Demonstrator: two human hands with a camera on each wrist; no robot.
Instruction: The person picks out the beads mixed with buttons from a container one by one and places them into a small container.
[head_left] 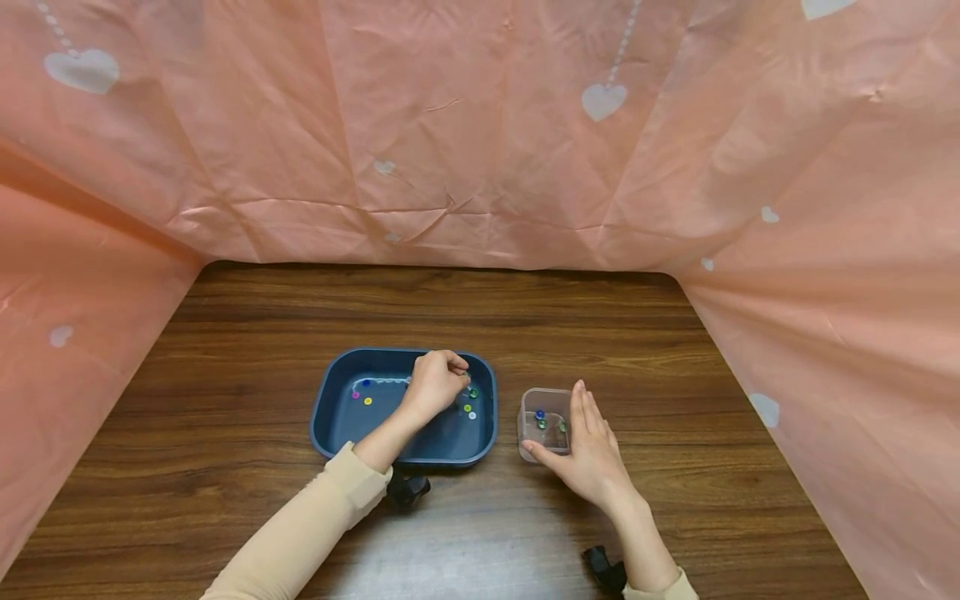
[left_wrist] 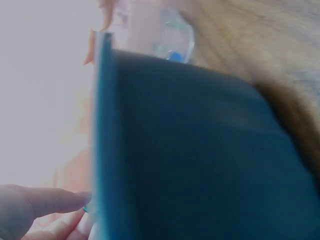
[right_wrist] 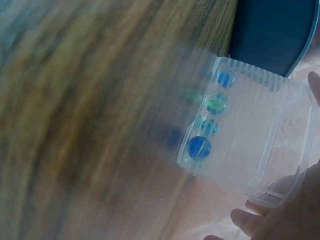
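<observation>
My left hand [head_left: 435,385] is over the right part of a blue basin [head_left: 318,408]. Its thumb and finger pinch a small glassy marble [left_wrist: 86,208], mostly hidden by the fingertips. On the basin floor lie a green marble [head_left: 473,393] and small coloured discs, among them a yellow one [head_left: 368,402] and a pink one [head_left: 356,396]. Around the near right side of a clear plastic box [right_wrist: 245,125], my right hand [head_left: 596,458] rests with straight fingers and a spread thumb. Inside the box are several marbles, including a blue one [right_wrist: 199,148] and a green one [right_wrist: 216,102].
Basin and box stand side by side on a brown wood-grain table [head_left: 600,325], a narrow gap between them. Pink cloth [head_left: 480,150] with white hearts encloses the back and sides. Black wrist mounts [head_left: 408,490] sit beneath both forearms.
</observation>
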